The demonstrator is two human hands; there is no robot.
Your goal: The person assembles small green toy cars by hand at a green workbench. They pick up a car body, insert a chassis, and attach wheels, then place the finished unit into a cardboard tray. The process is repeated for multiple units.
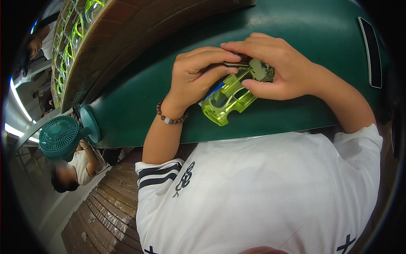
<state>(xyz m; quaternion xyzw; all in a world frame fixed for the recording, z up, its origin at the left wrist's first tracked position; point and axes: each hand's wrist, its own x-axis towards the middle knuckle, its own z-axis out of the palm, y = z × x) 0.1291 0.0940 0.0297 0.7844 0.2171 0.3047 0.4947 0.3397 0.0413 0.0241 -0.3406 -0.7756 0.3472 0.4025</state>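
Observation:
A glossy yellow-green toy car body shell (227,99) with open window gaps is held at a slant just above the green table. My right hand (281,63) is closed on its far end, with the thumb along the near side and the fingers over the top. My left hand (196,72), a beaded bracelet at its wrist, is closed in a pinch at the shell's far left edge. A thin dark edge shows by those fingertips, too small to name. Something blue (218,90) peeks out between my left hand and the shell; its kind is hidden.
A green table (144,110) lies under my hands. At its left edge stands a teal fan (59,133). A brown raised ledge (105,51) curves along the far left, with several yellow-green car shells (69,48) beyond. At far right lies a phone (371,53). Another person (80,167) sits left.

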